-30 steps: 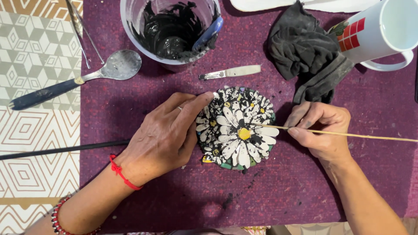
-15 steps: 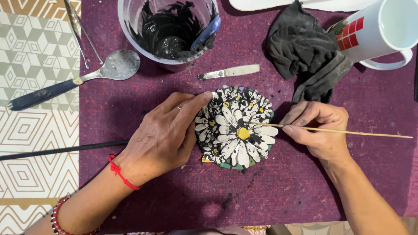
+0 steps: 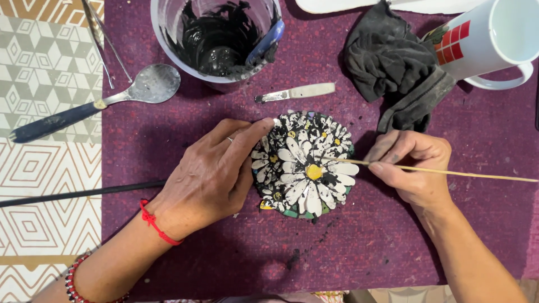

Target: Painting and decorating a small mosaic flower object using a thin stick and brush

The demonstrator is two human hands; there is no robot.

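Fingers (image 3: 247,140) of the left hand (image 3: 208,179) pressed flat on the round mosaic disc (image 3: 306,165), middle of the purple felt mat (image 3: 348,252). Right hand (image 3: 415,168) pinched a thin wooden stick (image 3: 449,172), its tip among glossy white petals. Pushing too hard could probably smear the wet black grout or loosen a tile.

Compared with a second ago, the thin wooden stick (image 3: 449,171) in the right hand (image 3: 414,168) reaches slightly farther left across the round daisy mosaic (image 3: 306,164), toward its yellow centre.
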